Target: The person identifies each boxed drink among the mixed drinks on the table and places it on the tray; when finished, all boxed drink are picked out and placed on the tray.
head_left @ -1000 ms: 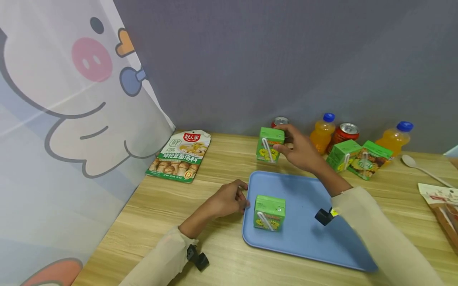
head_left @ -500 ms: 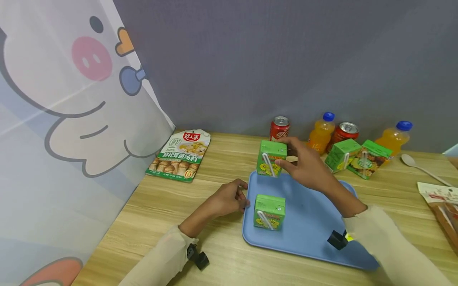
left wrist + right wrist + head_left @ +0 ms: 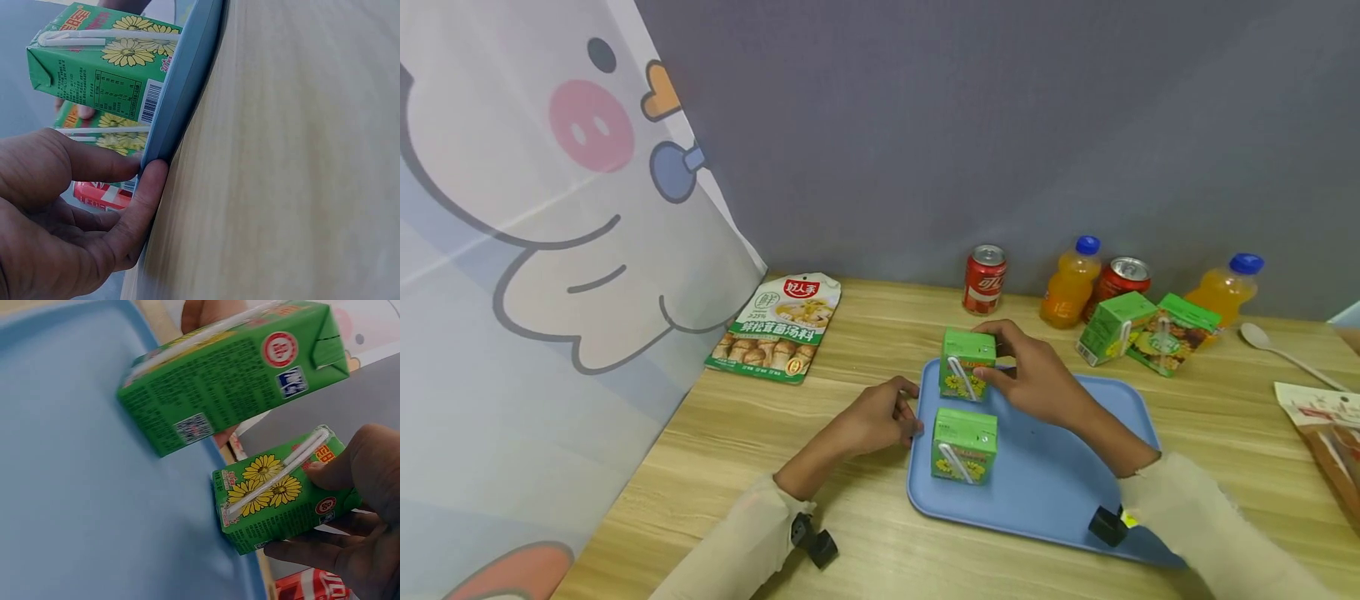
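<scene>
With thumb and fingers, my right hand (image 3: 1037, 375) grips a green drink carton (image 3: 967, 364) that has yellow flowers and a white straw on its front. It is upright at the back left corner of the blue tray (image 3: 1052, 475); in the right wrist view the held carton (image 3: 275, 494) has its base close to the tray, contact unclear. A matching carton (image 3: 964, 447) stands on the tray in front of it. My left hand (image 3: 876, 417) pinches the tray's left rim, and the left wrist view shows its fingertips (image 3: 153, 175) at that rim (image 3: 181, 81).
Behind the tray stands a red can (image 3: 984, 280). Farther right are an orange drink bottle (image 3: 1070, 283), another can (image 3: 1116, 283), a green carton (image 3: 1116, 328), a green packet (image 3: 1172, 335) and a second bottle (image 3: 1223, 292). A white spoon (image 3: 1292, 354) lies right; a mushroom soup packet (image 3: 778, 327) lies left.
My right hand has brought the carton forward and down from behind the tray to its back left corner. The red can behind has come into full view. My left hand has stayed put.
</scene>
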A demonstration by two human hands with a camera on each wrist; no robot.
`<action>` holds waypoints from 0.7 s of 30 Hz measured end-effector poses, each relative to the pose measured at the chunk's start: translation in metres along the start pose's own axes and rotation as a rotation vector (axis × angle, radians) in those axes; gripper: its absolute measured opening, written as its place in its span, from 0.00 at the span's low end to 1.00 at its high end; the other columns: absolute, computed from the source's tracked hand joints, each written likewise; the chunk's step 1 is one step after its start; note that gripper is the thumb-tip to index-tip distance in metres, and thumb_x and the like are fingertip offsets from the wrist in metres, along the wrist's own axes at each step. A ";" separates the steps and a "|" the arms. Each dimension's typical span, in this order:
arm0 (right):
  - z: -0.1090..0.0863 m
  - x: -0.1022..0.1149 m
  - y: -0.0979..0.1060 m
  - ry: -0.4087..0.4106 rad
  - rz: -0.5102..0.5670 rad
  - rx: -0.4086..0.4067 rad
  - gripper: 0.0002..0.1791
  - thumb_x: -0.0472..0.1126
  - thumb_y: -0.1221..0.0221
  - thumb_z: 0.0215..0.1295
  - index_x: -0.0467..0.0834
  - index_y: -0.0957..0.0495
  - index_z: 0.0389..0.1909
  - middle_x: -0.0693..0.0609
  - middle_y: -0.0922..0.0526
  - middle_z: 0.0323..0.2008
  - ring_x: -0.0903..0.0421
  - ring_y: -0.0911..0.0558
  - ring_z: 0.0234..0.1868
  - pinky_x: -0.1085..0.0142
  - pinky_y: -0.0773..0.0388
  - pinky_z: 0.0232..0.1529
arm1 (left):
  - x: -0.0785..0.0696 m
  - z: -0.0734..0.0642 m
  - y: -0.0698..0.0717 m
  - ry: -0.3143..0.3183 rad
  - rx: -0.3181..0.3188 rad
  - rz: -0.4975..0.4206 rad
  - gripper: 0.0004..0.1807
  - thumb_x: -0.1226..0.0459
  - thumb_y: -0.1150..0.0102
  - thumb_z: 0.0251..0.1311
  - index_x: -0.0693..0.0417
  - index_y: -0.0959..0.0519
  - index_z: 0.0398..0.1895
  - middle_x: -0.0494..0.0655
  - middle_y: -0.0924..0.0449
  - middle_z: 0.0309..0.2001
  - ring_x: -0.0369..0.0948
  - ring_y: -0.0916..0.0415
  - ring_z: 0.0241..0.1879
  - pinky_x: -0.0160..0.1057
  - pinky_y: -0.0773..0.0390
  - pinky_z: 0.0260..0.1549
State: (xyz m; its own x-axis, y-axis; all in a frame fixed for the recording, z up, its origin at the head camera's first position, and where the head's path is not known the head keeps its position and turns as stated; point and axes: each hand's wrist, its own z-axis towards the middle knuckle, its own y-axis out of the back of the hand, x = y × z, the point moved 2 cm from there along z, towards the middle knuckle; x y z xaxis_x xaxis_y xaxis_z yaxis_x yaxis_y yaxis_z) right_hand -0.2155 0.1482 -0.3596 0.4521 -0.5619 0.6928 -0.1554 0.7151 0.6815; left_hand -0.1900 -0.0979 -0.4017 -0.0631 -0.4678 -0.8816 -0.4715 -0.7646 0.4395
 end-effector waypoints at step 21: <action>-0.004 -0.002 -0.002 0.015 0.012 0.069 0.32 0.39 0.35 0.69 0.52 0.39 0.69 0.50 0.22 0.56 0.47 0.19 0.54 0.54 0.17 0.46 | 0.000 -0.001 -0.001 -0.001 0.000 0.025 0.26 0.73 0.35 0.62 0.67 0.31 0.62 0.52 0.21 0.33 0.44 0.18 0.25 0.36 0.21 0.26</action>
State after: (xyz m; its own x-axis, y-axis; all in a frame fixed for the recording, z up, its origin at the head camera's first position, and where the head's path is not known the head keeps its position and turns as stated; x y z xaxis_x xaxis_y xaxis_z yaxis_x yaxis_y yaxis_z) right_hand -0.2125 0.1500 -0.3636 0.4630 -0.5469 0.6976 -0.2211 0.6908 0.6884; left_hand -0.1891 -0.0978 -0.4023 -0.0755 -0.4868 -0.8702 -0.4697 -0.7525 0.4617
